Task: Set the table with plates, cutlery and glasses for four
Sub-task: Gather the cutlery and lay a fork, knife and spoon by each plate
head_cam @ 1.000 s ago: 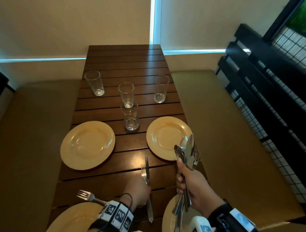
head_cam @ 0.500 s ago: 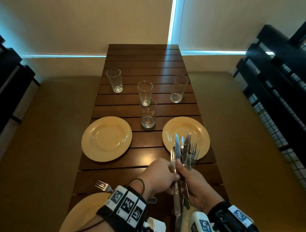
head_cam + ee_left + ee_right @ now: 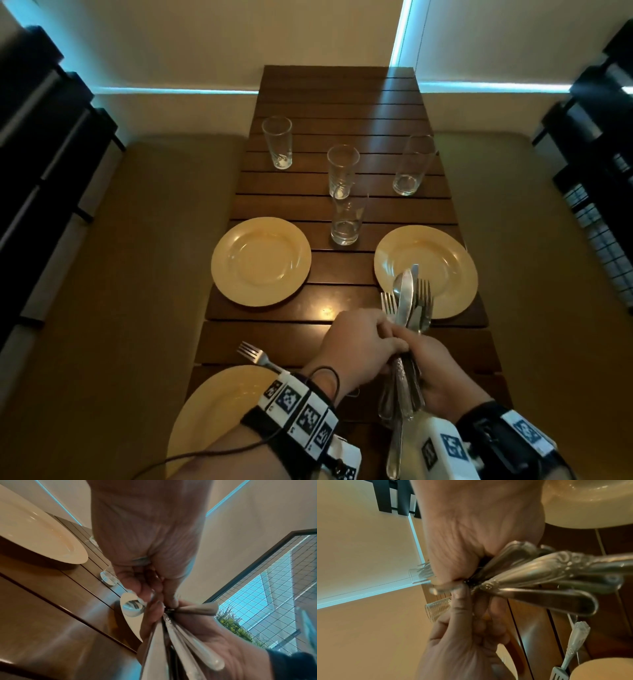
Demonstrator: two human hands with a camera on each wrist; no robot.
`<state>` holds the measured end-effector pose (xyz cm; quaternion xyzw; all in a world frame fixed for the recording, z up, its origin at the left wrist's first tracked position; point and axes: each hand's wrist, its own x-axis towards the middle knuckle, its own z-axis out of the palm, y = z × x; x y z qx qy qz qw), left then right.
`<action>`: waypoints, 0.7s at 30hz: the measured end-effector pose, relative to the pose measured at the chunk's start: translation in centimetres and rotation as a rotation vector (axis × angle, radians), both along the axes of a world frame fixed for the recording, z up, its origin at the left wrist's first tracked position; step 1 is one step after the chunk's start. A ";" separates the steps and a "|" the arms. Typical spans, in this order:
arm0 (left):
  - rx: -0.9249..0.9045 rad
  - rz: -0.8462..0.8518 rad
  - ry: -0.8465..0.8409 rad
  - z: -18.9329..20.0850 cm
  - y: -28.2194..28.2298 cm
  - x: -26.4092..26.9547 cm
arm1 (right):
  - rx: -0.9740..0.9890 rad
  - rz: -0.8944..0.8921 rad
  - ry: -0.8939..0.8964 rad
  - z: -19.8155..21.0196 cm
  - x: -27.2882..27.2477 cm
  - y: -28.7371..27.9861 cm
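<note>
Slatted wooden table (image 3: 335, 102) — (benches (image 3: 137, 257) alongside)

The tabletop (image 3: 294, 329) is dark slatted wood with a smooth, faintly glossy varnish. The plates (image 3: 260, 262) look like glazed cream ceramic, shiny at the rim. The glasses (image 3: 345, 219) are clear glass. The cutlery bundle (image 3: 407, 308) is polished metal, some handles (image 3: 565, 561) embossed with scrollwork. The fork (image 3: 255, 356) is bright metal too.

Tan benches (image 3: 130, 274), beige walls (image 3: 205, 41)
</note>
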<state>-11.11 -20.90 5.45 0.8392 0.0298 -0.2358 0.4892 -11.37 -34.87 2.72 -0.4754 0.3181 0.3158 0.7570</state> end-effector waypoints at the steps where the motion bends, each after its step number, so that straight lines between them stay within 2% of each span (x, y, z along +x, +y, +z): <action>1: -0.031 0.024 -0.015 0.1 0.6 -0.1 | -0.033 0.003 -0.007 -0.2 0.2 0.0; 3: 0.030 0.024 -0.064 0.0 2.7 0.2 | -0.112 0.000 -0.007 -0.4 0.5 -0.3; 6: 0.280 -0.074 -0.018 -1.0 7.2 0.8 | -0.096 -0.018 0.022 -0.2 0.5 -1.2; 9: 0.550 -0.269 0.057 -3.0 10.1 0.4 | -0.108 0.005 0.007 -0.3 0.3 -1.7; 12: 0.706 -0.461 0.102 -5.2 10.6 -0.3 | -0.138 0.024 0.002 -0.6 0.1 -1.6; 17: 0.799 -0.629 0.028 -8.1 9.9 -1.0 | -0.160 0.025 0.016 -0.7 -0.3 -1.4; 21: 0.807 -0.648 -0.013 -9.4 8.8 -1.1 | -0.167 0.026 0.010 -0.7 -0.5 -1.7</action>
